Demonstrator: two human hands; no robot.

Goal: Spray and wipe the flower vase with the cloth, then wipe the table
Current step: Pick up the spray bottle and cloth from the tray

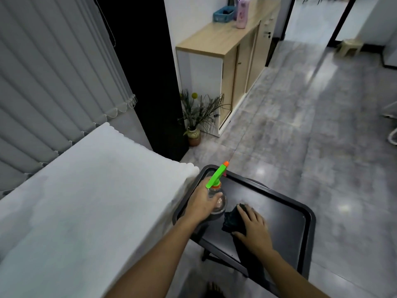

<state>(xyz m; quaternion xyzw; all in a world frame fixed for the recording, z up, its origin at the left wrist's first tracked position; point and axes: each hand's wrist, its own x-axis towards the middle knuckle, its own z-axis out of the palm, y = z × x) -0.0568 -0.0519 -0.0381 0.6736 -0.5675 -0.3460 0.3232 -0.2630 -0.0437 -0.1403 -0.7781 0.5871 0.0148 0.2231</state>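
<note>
A clear spray bottle (pixel 217 190) with a green and orange nozzle stands at the far left of a black tray table (pixel 285 218). My left hand (pixel 203 204) is wrapped around the bottle's body. Beside it, a dark cloth (pixel 233 219) lies on the tray, and my right hand (pixel 253 227) rests flat on top of it, fingers spread. A brown flower vase (pixel 194 136) with dried stems stands on the floor further ahead, against the end of a cabinet. Neither hand is near the vase.
A bed with a white cover (pixel 90 201) touches the tray table's left side. A wooden cabinet (pixel 227 67) runs along the wall behind the vase, with a blue basket (pixel 223 15) and pink bottle (pixel 242 14) on top. Grey tiled floor (pixel 311 125) stretches to the right.
</note>
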